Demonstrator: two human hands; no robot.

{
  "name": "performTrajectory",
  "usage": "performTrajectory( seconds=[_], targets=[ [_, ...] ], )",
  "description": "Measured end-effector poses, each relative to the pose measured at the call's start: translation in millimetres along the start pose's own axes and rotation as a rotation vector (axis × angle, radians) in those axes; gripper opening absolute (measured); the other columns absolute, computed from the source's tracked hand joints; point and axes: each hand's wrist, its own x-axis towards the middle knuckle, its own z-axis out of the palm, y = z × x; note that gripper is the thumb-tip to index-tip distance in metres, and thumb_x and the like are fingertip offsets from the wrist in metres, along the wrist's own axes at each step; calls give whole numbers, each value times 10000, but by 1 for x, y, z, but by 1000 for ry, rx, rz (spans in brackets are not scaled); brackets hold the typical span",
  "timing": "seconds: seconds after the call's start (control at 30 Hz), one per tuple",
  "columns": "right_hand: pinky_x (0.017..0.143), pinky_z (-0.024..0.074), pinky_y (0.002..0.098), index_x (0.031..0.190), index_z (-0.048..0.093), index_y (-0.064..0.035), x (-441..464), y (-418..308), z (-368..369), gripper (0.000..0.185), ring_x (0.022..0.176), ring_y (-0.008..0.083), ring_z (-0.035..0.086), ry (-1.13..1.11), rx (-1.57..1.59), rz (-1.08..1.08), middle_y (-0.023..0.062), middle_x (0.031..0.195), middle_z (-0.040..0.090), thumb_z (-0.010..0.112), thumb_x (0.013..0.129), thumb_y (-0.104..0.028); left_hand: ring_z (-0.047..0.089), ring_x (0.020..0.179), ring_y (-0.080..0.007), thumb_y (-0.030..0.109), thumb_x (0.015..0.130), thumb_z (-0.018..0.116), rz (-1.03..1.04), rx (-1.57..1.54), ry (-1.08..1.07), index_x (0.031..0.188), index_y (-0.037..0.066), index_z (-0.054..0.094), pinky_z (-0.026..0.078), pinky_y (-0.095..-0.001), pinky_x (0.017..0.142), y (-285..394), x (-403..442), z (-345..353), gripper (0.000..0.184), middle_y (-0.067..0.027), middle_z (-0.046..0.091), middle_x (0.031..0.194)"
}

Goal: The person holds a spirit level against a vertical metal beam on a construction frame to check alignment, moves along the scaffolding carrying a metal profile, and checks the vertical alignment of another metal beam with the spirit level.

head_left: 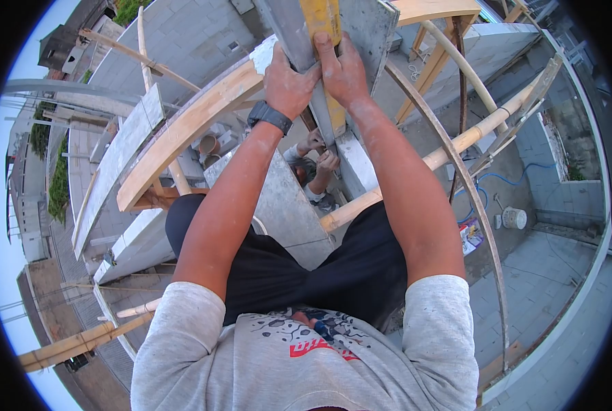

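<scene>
Yellow bar: gripped in half-curled right hand, beside grey board clasped by half-curled left hand. Apparently mid-steadying, next calling for even pressure.

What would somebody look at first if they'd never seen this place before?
Probably the left hand and right hand at the top middle, holding a grey beam and a bright yellow bar. Next might come another person's hands, lower down between the two arms. The pale curved wood on the left of the picture stands out too.
</scene>
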Motion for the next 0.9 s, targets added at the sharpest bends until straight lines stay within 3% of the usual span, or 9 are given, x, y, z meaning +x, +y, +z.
performTrajectory(
  seconds=[0.77,0.83,0.9],
  targets=[
    [894,493,448,1276,467,165,-3,-4,0,929,1046,458,637,10,-30,-4,353,1054,646,431,933,-698,659,1008,-305,251,789,799,14,-20,-27,1211,0,535,512,-378,876,-6,0,-4,557,-180,670,1104],
    [901,491,449,1295,451,171,-3,-5,-2,946,1052,456,636,-76,-3,39,355,1060,644,423,934,-702,659,1010,-302,251,790,800,0,-31,-30,1211,0,534,512,-377,879,-8,0,-4,558,-180,669,1109],
    [896,491,450,1282,462,161,-3,-5,-2,931,1046,457,638,-74,-10,32,353,1055,646,421,935,-702,691,936,-395,362,758,800,63,2,3,1165,8,520,548,-428,811,-10,1,-4,608,-228,703,989]
  ],
)
